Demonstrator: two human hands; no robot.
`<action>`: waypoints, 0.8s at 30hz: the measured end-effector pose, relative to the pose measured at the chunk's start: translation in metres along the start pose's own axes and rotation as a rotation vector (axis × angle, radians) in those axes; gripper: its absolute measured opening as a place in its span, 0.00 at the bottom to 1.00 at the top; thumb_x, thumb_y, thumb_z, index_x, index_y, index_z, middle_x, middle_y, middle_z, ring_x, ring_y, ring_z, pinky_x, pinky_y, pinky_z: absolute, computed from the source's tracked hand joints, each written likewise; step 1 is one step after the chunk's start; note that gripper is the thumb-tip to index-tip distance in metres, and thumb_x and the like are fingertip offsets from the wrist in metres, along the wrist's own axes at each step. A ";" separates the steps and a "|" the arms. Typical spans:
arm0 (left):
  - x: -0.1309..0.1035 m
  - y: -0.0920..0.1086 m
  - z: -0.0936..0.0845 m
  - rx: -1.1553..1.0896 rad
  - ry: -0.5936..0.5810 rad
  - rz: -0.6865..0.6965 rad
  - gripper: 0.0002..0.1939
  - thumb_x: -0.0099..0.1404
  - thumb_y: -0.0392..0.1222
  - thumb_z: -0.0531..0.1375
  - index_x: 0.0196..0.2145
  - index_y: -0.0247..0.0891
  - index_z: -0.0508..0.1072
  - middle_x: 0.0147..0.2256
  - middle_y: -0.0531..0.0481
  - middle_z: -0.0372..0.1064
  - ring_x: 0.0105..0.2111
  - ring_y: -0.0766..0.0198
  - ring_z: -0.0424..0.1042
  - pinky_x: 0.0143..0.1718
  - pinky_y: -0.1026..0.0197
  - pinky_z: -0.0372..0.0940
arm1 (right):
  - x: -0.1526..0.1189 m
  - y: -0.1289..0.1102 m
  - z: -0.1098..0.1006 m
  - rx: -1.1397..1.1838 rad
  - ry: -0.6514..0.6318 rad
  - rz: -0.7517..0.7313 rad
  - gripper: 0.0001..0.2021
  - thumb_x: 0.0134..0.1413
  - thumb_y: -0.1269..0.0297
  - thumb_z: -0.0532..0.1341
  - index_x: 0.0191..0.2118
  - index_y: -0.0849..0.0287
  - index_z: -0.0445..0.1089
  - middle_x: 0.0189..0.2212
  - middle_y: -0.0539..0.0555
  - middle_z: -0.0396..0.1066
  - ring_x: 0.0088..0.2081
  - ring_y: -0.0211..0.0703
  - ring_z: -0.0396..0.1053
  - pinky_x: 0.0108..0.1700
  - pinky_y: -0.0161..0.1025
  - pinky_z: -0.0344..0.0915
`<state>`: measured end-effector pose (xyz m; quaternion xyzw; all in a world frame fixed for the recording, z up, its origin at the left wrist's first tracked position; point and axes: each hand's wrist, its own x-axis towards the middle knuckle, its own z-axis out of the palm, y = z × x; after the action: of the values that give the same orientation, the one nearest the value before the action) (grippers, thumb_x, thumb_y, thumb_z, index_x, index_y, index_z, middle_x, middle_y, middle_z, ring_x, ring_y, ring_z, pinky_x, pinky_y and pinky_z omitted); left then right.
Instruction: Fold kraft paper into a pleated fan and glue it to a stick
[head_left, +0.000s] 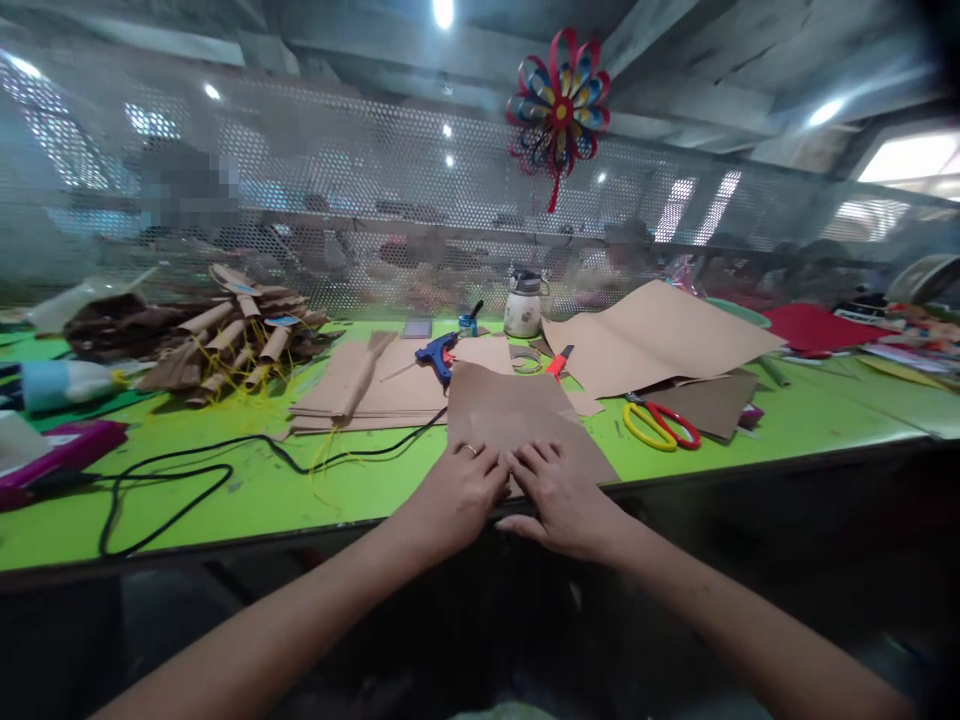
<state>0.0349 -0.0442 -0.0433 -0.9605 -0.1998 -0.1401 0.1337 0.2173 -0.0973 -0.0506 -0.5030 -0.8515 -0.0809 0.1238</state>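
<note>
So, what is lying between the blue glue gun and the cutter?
Between the glue gun and the cutter lie brown paper and a clear ring, in the head view.

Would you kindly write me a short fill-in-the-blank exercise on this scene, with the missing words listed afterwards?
1. The left hand wears a ____ on one finger.
2. Beside it, the right hand is at the near edge of a sheet that is colored ____.
3. The glue gun has a mostly ____ body.
4. The scissors have one red handle and one ____ handle.

Missing words: ring; brown; blue; yellow.
</note>
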 end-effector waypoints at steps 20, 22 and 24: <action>-0.008 0.005 -0.007 -0.032 0.002 -0.027 0.21 0.64 0.53 0.54 0.43 0.31 0.71 0.39 0.39 0.68 0.42 0.51 0.65 0.44 0.49 0.61 | -0.031 0.026 0.005 -0.010 -0.007 -0.030 0.31 0.59 0.50 0.53 0.62 0.63 0.54 0.61 0.63 0.55 0.61 0.55 0.51 0.60 0.57 0.47; -0.013 0.003 -0.003 -0.055 0.015 -0.046 0.21 0.64 0.52 0.55 0.45 0.30 0.70 0.41 0.38 0.68 0.43 0.51 0.66 0.44 0.49 0.63 | -0.035 0.030 0.003 -0.002 -0.003 -0.010 0.30 0.59 0.49 0.53 0.62 0.62 0.54 0.61 0.62 0.55 0.61 0.55 0.52 0.60 0.57 0.47; -0.019 0.000 0.002 -0.091 0.044 -0.069 0.19 0.65 0.49 0.55 0.45 0.30 0.70 0.43 0.37 0.68 0.45 0.51 0.67 0.45 0.50 0.64 | -0.037 0.031 0.002 0.008 0.000 -0.002 0.30 0.58 0.48 0.53 0.61 0.62 0.55 0.61 0.62 0.56 0.61 0.54 0.52 0.60 0.56 0.47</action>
<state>0.0186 -0.0505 -0.0515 -0.9548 -0.2234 -0.1747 0.0895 0.2614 -0.1129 -0.0632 -0.5016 -0.8524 -0.0775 0.1258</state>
